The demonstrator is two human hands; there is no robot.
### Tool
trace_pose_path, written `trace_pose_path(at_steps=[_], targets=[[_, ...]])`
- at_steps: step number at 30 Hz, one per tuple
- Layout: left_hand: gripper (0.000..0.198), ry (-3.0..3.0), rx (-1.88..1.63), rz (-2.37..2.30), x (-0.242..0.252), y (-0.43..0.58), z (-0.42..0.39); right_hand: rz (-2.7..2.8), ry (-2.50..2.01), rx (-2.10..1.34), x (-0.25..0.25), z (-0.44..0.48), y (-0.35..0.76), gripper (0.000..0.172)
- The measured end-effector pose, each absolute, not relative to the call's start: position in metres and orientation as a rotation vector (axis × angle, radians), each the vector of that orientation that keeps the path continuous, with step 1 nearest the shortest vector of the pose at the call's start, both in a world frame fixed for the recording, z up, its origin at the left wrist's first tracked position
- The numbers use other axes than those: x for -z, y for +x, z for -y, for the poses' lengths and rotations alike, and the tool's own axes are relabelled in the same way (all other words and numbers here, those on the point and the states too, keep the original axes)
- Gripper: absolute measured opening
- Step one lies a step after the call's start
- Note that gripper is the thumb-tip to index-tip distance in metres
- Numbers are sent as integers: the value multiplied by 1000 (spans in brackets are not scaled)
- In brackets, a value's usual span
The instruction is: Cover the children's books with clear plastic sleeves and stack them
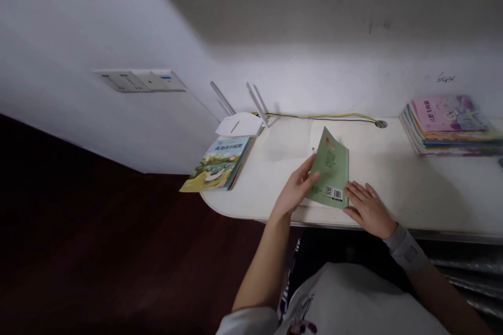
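A green book [330, 170] between two hands at the front of the white surface [396, 167].
From where I stand, the left hand [296, 188] has the book's left edge pinched, thumb on the green cover and fingers behind it; the right hand [369, 209] is spread loosely, its fingertips against the book's right edge, a grey band [407, 248] round the wrist. The cover slants, barcode [337, 193] near its lower right corner. Over to the left, a few books [216, 165] lie just in front of a router [239, 124]; a taller pile [451, 115] sits well to the right, near the wall.
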State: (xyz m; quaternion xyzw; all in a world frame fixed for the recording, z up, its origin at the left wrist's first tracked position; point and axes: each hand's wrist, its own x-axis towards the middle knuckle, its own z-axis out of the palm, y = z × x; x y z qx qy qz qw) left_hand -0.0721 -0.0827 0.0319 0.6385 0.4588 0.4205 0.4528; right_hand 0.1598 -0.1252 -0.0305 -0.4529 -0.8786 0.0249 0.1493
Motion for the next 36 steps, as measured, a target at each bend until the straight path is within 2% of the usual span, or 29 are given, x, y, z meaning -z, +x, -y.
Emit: trace_pose_path(at_steps=[4,8,14,19,29,36], targets=[[67,1811,-881,-844,-58,-38,86,2529,-1248,-132,31,122,168,49],[66,2295,-622,-1046,-62,19,89,2390,-1453,-25,34,120,198,45],[58,2741,-272,-1334,-34,84,97,2257,-1762,134,45,126,233,50],[47,2767,-184,-1379,-13,95,95,2248,-1739,117,50,126,235,55],[54,2608,-152,-1541,13,85,87,2158,-1702,-52,50,120,239,50],[54,2550,-144,-1614,14,83,82,2100,-1660,-110,49,121,241,54]])
